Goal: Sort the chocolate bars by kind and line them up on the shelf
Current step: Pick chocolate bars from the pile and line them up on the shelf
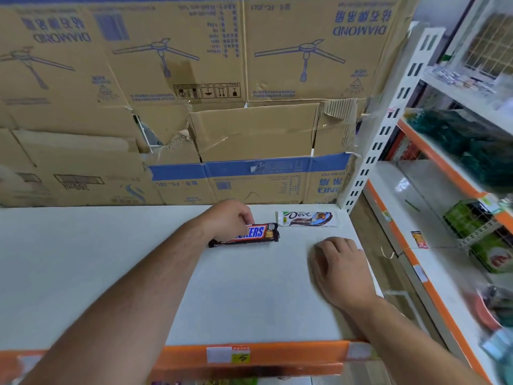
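A brown Snickers bar (249, 234) lies on the white shelf (83, 259), near the back and right of centre. My left hand (230, 220) reaches in from the lower left and grips the bar's left half with curled fingers. A white Dove bar (308, 218) lies flat behind and to the right of it, close to the back right corner, apart from the Snickers. My right hand (338, 265) rests palm down on the shelf near its right edge, fingers loosely bent and holding nothing.
Flattened cardboard boxes (222, 93) form the back wall behind the shelf. An orange price strip (249, 354) runs along the front edge. A white slotted upright (388, 129) stands at the back right. A neighbouring rack (458, 204) on the right holds green packs and other goods.
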